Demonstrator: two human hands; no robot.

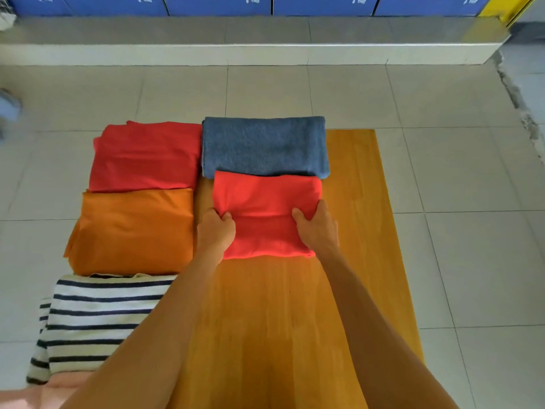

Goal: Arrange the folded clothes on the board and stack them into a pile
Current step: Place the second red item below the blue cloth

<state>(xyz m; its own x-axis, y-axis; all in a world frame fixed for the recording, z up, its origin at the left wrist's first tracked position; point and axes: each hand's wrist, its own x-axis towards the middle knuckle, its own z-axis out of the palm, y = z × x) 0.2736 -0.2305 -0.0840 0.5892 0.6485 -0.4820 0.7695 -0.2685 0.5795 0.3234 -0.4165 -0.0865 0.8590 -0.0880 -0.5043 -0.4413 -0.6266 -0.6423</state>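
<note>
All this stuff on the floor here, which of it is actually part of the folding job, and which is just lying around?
Part of the job:
- wooden board
- bright red cloth, held by the left hand and right hand
- blue towel
- red cloth
- orange cloth
- striped top
- pink cloth

Just lying about:
- blue boxes
- raised ledge

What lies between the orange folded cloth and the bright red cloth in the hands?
Head view: only the left hand and a bare strip of wooden board separate the orange cloth from the bright red cloth.
</note>
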